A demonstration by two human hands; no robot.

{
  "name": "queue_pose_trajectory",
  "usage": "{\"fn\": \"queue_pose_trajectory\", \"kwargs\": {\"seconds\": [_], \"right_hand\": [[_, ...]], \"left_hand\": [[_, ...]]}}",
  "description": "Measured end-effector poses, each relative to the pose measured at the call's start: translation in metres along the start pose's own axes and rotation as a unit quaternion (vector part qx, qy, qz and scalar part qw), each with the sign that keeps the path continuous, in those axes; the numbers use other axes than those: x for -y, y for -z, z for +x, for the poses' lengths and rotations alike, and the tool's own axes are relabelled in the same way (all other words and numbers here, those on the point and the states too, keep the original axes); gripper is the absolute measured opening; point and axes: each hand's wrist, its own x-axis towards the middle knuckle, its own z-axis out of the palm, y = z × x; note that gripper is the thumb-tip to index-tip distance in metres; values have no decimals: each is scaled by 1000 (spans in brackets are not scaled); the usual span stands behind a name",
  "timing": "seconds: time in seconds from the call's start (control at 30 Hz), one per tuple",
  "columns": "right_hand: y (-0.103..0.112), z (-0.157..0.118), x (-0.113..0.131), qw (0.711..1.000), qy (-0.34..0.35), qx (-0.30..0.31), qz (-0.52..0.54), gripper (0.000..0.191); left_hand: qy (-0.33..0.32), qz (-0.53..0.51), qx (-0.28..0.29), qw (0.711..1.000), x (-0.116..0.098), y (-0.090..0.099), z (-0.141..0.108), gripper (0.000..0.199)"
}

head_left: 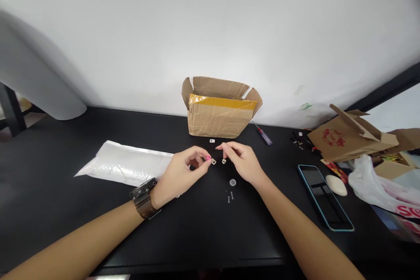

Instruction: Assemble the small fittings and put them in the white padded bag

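My left hand [187, 170], with a watch on its wrist, pinches a small pale metal piece [213, 162] between thumb and forefinger. A pink spot shows at its fingertip. Just to the right, my right hand [243, 160] has its fingertips closed at another small pale piece [224, 161]. The two pieces are close together but apart. Beyond them a small white part [212, 141] lies on the black table in front of the cardboard box. Nearer to me are a round clear disc [232, 182] and some tiny metal bits [230, 197].
An open cardboard box [219, 118] stands by the wall, with a screwdriver [265, 136] beside it. A white padded pouch [124, 164] lies left. On the right are a phone [325, 197], a white mouse [336, 185], a plastic bag [377, 188] and another open box [348, 138].
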Motion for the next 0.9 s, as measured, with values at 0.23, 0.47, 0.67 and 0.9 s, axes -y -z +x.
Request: {"fn": "queue_pose_trajectory", "kwargs": {"seconds": [0.23,0.47,0.67,0.9], "right_hand": [[-2,-9,11,992,110,-25,-48,26],[-3,-12,13,991,122,7,-53,22],[-3,-12,12,989,131,33,-54,22],[-4,-13,13,989,127,47,-59,23]], "left_hand": [[10,22,-7,1000,4,-1,3,23],[-16,49,-27,998,5,0,4,21],[-20,65,-23,997,4,0,5,20],[-24,79,-21,996,3,1,4,20]]}}
